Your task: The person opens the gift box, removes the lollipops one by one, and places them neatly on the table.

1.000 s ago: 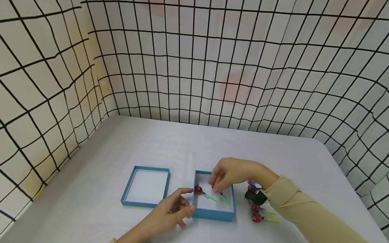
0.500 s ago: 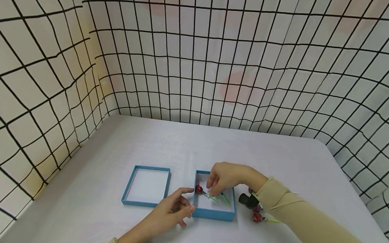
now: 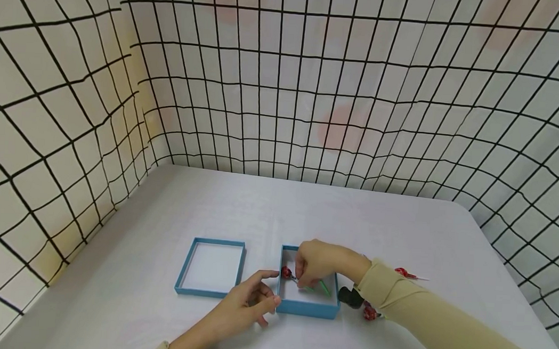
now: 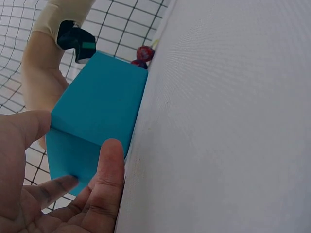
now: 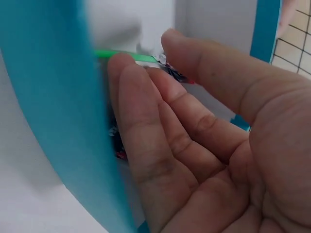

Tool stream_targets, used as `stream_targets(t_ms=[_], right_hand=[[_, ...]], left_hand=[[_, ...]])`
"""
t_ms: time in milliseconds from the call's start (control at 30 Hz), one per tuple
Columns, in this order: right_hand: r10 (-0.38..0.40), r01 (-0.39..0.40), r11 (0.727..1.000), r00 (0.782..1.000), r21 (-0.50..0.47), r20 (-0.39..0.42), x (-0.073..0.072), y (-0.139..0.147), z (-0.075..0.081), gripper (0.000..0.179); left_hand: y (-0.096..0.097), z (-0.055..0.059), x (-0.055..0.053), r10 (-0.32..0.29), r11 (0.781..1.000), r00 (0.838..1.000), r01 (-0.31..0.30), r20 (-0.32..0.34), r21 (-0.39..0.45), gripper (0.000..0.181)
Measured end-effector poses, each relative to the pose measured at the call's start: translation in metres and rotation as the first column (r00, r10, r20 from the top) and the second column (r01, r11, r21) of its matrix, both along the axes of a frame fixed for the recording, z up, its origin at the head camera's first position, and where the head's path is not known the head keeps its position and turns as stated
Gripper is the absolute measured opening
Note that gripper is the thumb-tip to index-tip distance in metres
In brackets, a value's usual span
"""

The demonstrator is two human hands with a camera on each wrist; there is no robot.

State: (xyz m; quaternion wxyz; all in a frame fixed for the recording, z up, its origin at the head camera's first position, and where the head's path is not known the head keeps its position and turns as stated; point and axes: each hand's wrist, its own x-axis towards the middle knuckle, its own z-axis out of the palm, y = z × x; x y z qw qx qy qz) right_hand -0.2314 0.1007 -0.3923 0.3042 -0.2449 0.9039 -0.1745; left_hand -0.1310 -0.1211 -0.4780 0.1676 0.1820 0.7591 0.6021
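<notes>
A blue open box (image 3: 307, 308) with a white inside holds two lollipops. The red-headed lollipop (image 3: 286, 272) lies at the box's left wall, its green stick partly behind my right hand (image 3: 319, 262). That hand reaches down into the box; in the right wrist view its thumb and fingers close around this lollipop's wrapper neck. The other lollipop's green stick (image 3: 325, 287) shows to the right, its head hidden by the hand. Outside, my left hand (image 3: 247, 303) rests against the box's left side with thumb and fingers spread; fingertips (image 4: 112, 148) touch the blue wall.
A shallow blue-rimmed lid (image 3: 208, 293) lies left of the box. Right of it, partly under the right sleeve, are more lollipops (image 3: 370, 311) and a red-wrapped one (image 3: 404, 272). A dark wrist camera (image 3: 350, 297) hangs from the right wrist. Black-grid cloth walls surround the table.
My right hand has moved left and slightly toward me inside the box, from the right lollipop to the left one. The sleeve has uncovered the red-wrapped lollipop. The left hand stays put.
</notes>
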Motion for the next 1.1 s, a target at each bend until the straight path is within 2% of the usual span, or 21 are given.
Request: stream_targets(t_ms=[233, 600, 833, 1100], right_hand=[[-0.036, 0.036, 0.999, 0.999, 0.020, -0.023, 0.005, -0.007, 0.002, 0.024], [-0.023, 0.023, 1.000, 0.997, -0.003, -0.077, 0.007, -0.008, -0.005, 0.026], [-0.033, 0.036, 0.998, 0.996, 0.042, -0.084, 0.010, -0.009, -0.003, 0.027], [0.051, -0.042, 0.997, 0.990, 0.069, -0.134, 0.009, -0.005, 0.004, 0.029]], left_hand=[[0.001, 0.000, 0.000, 0.006, 1.000, 1.000, -0.006, 0.001, -0.006, 0.057], [0.002, 0.000, 0.000, 0.006, 1.000, 1.000, -0.006, -0.004, -0.008, 0.057], [0.003, 0.001, 0.000, 0.013, 1.000, 1.000, -0.013, -0.003, -0.011, 0.057], [0.003, 0.001, 0.000, 0.024, 1.000, 1.000, -0.024, 0.008, -0.002, 0.056]])
